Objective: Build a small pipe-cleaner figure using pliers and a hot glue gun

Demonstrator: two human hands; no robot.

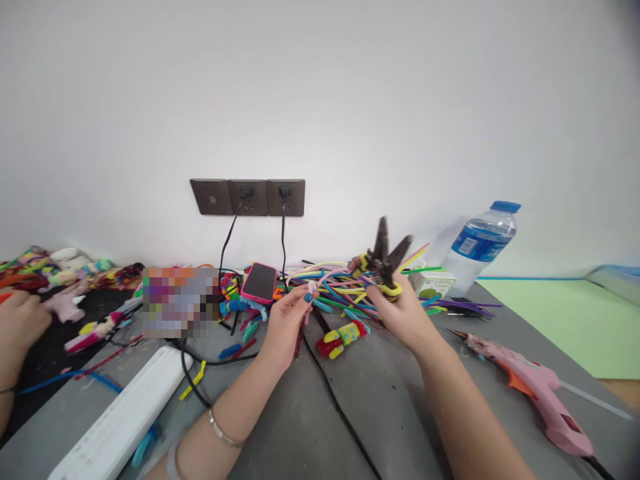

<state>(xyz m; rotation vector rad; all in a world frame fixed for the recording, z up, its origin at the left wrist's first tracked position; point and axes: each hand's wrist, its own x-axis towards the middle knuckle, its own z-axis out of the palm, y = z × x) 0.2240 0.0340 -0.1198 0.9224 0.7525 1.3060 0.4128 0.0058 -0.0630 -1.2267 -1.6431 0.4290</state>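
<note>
My left hand [286,321] pinches a pale pink pipe cleaner [320,281] between thumb and fingertips, just in front of a heap of coloured pipe cleaners [345,288]. My right hand [400,313] grips a pair of yellow-handled pliers [383,261], jaws spread apart and pointing up. The pink pipe cleaner runs from my left fingers toward the pliers. A small red and yellow pipe-cleaner figure [343,337] lies on the grey table [350,413] between my hands.
A pink glue gun [530,387] lies at the right, a water bottle [480,247] behind it beside a small carton [433,285]. A pink-cased phone [259,282] charges under wall sockets [247,197]. A white power strip [125,417] sits front left. Another person's hand [17,327] works at far left.
</note>
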